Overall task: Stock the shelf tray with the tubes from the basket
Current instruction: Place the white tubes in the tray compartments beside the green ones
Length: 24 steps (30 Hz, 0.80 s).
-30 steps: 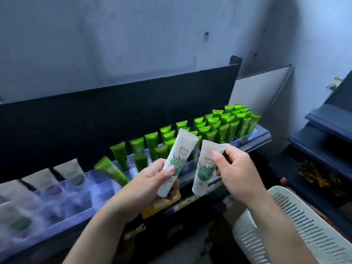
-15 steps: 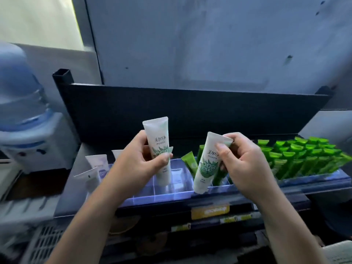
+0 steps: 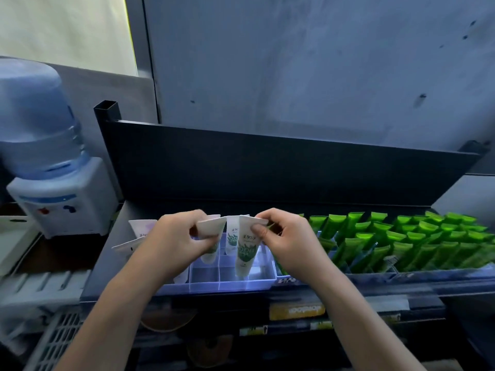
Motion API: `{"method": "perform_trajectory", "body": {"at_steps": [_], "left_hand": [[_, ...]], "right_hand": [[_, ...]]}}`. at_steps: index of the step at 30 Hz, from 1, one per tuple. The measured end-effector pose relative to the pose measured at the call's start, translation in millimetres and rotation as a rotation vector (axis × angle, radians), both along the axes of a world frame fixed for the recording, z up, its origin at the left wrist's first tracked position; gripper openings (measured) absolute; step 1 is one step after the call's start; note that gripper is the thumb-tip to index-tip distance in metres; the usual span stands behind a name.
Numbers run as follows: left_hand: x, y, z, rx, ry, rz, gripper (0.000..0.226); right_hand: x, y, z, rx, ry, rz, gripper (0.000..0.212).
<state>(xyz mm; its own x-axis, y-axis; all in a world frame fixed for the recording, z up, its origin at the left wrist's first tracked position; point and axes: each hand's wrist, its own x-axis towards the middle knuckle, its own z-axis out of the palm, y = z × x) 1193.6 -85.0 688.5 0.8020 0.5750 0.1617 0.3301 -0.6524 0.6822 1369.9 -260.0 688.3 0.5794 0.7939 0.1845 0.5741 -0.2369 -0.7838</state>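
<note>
A dark shelf unit (image 3: 267,170) fills the scene beyond both hands, and on its deck, directly beneath them, sits the clear divided shelf tray (image 3: 227,283), most of its front cells bare. To the right of the right hand stand packed ranks of green tubes (image 3: 401,245); to the left of the left hand, a few pale tubes (image 3: 143,228) lean loosely, with a water dispenser (image 3: 48,162) farther out on that side. The left hand (image 3: 171,242) pinches the flat crimped end of a white tube (image 3: 211,228), its cap end dipping toward a tray cell behind the fingers. The right hand (image 3: 289,245) pinches the crimp of a second white tube (image 3: 246,247) with green leaf print, cap pointing down at a front cell and close to its floor, though contact cannot be confirmed. A third white tube (image 3: 232,234) already stands between the two hands. The risks appear to lie in the release: a cap landing on a thin divider rather than in a cell could tip a tube forward over the low front wall, and the two hands, working nearly touching, could knock the standing tube or each other's load. The basket is only partly in view: white slats (image 3: 53,341) low beside the left forearm may be it.
</note>
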Motion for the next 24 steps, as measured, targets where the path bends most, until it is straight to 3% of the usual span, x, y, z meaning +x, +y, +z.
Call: {"method": "perform_trajectory", "body": {"at_steps": [5,9,13,24], "left_hand": [[-1.2,7.8,-6.4,0.114,0.076,-0.006,0.014],[3.8,9.4,-14.7,0.403,0.23,-0.021,0.023],[11.7,7.8,-22.5,0.57,0.359,-0.038,0.033],[19.5,10.3,-23.6,0.567,0.43,-0.069,0.019]], "right_hand": [[-5.2,18.1,-23.4,-0.127,-0.092,0.013,0.004],[-7.7,26.8,-34.9,-0.237,-0.165,0.005,0.014],[-10.1,28.3,-37.3,-0.266,-0.212,-0.001,0.016],[-13.2,22.5,-29.2,-0.358,-0.24,0.028,0.009]]}}
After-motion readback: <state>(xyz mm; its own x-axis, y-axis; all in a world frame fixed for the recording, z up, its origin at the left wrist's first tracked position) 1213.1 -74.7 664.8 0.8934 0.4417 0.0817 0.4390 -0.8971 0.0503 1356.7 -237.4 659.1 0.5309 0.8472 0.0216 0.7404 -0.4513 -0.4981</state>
